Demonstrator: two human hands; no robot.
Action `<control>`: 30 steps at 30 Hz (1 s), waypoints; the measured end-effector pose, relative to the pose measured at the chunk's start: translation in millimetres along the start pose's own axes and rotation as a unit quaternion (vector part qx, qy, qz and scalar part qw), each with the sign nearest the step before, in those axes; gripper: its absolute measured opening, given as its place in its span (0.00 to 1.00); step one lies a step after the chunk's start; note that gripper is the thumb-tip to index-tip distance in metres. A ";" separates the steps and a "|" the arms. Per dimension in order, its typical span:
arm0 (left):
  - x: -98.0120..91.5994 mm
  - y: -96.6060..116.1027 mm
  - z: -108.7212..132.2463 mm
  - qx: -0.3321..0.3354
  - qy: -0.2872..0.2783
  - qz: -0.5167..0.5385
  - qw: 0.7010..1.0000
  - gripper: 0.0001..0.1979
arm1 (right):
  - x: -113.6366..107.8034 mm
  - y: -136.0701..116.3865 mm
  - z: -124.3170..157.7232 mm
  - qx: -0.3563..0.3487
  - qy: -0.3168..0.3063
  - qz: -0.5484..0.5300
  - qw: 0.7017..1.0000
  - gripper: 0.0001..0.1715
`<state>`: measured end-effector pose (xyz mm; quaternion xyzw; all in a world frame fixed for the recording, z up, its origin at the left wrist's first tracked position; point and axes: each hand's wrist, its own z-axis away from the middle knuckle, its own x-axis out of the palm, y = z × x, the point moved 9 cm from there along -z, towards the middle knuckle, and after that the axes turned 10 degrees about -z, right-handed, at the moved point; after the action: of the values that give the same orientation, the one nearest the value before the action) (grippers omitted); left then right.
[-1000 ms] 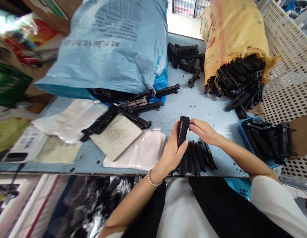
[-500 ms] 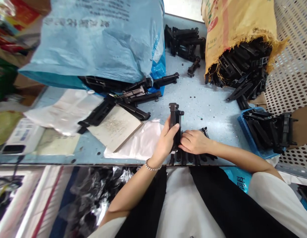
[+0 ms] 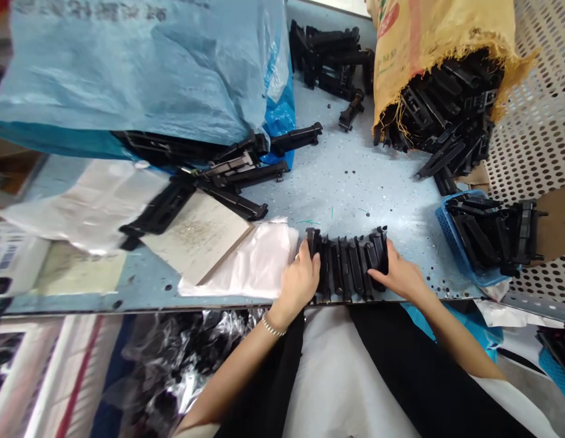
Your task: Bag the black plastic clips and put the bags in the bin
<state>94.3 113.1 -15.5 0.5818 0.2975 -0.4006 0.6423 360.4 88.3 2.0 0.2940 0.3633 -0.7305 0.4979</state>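
Observation:
Several long black plastic parts (image 3: 350, 267) stand side by side in a row at the front edge of the blue table. My left hand (image 3: 301, 274) is closed on the leftmost black part (image 3: 313, 243), its thumb and fingers around the near side. At the other end of the row, my right hand (image 3: 396, 271) grips the rightmost black part (image 3: 379, 249), with the thumb on its front and the fingers along its outer side.
Left of the row lie white plastic sheets (image 3: 246, 261) and a pale board (image 3: 197, 234). Behind are a blue bag (image 3: 149, 73) and a yellow sack (image 3: 401, 55), black parts spilling from both. A blue basket (image 3: 450, 234) of parts sits right.
The black part in my left hand has come down to the left end of the row. My right hand has moved right, from beside my left hand to the far end. The view has shifted slightly.

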 end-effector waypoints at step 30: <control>-66.3 -73.1 12.6 -0.043 0.122 -0.032 0.991 0.10 | 32.8 -104.0 9.6 -0.150 -0.113 -0.587 0.788 0.32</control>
<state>-2.9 111.7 5.4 0.5886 0.4089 -0.3335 0.6125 251.0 88.5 6.2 -0.1383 0.5119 -0.8464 0.0484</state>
